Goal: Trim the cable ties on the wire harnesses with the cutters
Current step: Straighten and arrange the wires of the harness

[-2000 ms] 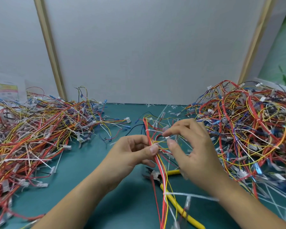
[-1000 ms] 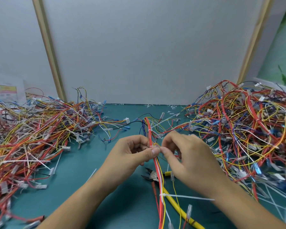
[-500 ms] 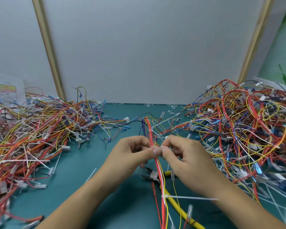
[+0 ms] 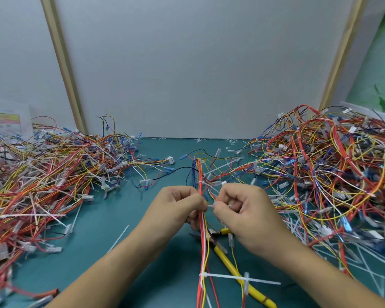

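Head: right hand [image 4: 247, 215] drew tie [image 4: 210, 206] rightward.

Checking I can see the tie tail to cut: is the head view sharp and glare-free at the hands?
Head view: left hand, right hand and cable tie sharp, evenly lit, no glare; soft shadow on mat below forearms; lens bows wooden posts.

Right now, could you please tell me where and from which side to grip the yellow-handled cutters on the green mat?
Probably the long handle's near end of the yellow-handled cutters, from above on the right. The dark head lies under the red-and-yellow wire harness, and a white cable tie crosses the handle midway.
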